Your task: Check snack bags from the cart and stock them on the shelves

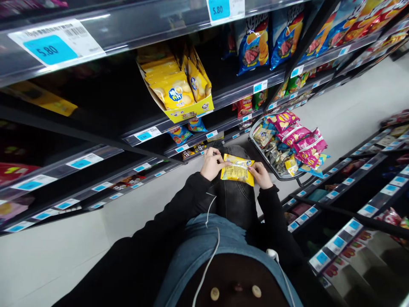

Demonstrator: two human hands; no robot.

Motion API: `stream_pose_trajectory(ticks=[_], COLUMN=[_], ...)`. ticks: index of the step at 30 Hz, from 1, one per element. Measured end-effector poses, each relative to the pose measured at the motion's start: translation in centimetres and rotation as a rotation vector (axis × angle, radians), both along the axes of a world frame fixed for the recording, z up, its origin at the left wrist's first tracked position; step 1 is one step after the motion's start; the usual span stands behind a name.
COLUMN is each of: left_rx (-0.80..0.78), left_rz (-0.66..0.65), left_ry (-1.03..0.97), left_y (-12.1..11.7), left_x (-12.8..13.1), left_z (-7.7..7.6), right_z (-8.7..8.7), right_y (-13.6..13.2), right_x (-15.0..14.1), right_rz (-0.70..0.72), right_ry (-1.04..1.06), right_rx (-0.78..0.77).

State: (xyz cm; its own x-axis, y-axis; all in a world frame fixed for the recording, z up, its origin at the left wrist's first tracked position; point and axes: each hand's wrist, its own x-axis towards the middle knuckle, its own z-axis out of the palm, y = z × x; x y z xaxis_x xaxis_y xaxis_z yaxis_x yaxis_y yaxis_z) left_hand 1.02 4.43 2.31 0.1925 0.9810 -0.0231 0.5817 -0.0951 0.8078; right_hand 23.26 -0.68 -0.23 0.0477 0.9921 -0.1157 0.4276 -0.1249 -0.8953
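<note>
Across my lap lies a yellow snack bag [236,170], its printed back facing up. My left hand [212,164] pinches its left end between thumb and fingers. At the other end, my right hand [262,174] grips the bag's right edge, with the thumb on top. Ahead on the shelf, a yellow display carton [191,111] holds several upright yellow bags [175,94] of similar look. To the right of my right hand stands a basket [271,172] heaped with snack packets, including pink bags [309,147] on top.
Shelving with blue price tags [147,134] runs along the left and ahead. Blue chip bags [254,44] stand farther along it. A second shelf row [338,245] borders the aisle on the right. Pale floor [128,217] shows between. White earphone cords [209,264] hang over my front.
</note>
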Motion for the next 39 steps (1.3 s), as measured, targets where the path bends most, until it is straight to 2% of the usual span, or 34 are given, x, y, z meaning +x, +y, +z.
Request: stream_pose_trajectory(ticks=[3,7,10,16,19,23,27,29,33,36,38,39], left_rx=[-0.087,-0.311,-0.376,-0.446,-0.479,-0.636,-0.752,-0.770,-0.765,-0.720,-0.612,-0.497], left_rz=[0.092,0.040,0.028,0.125,0.195,0.180,0.090,0.056,-0.014,-0.158,-0.281,-0.325], left_ry=[-0.220,-0.453,-0.499,-0.579,-0.696,-0.937,-1.071,-1.054,-0.879,-0.708,-0.580,-0.497], left_y=[-0.6,-1.5,-1.9,-2.3,-2.5,-2.7,-3.0,-3.1,-3.1,-3.1,-3.3,-3.4], left_x=[0.0,-0.8,-1.2,-0.4,-0.1,0.0,-0.3,-0.7,-1.9,-2.5,-2.7,-2.7], left_z=[-0.5,-0.4,0.3,1.3,2.1,3.8,5.5,6.0,6.3,6.4,6.7,6.9], right_z=[0.6,1.2,1.2,1.7,2.3,3.1,4.5,5.7,7.9,9.0,9.6,9.9], right_y=[-0.4,-0.8,-1.0,-2.0,-2.5,-2.8,-3.2,-3.6,-4.6,-5.1,-5.3,-5.4], right_x=[-0.4,-0.9,-1.3,-1.7,-1.5,-0.9,-0.5,-0.4,-0.1,0.3,0.4,0.5], right_rz=[-0.004,-0.072,-0.156,-0.334,-0.401,-0.352,-0.195,-0.130,-0.097,-0.020,0.008,0.015], right_ry=[0.102,0.179,0.259,0.402,0.493,0.636,0.600,0.543,0.419,0.293,0.191,0.144], right_rx=[-0.039,-0.022,0.029,0.155,0.182,0.095,-0.009,-0.059,-0.087,-0.049,0.040,0.097])
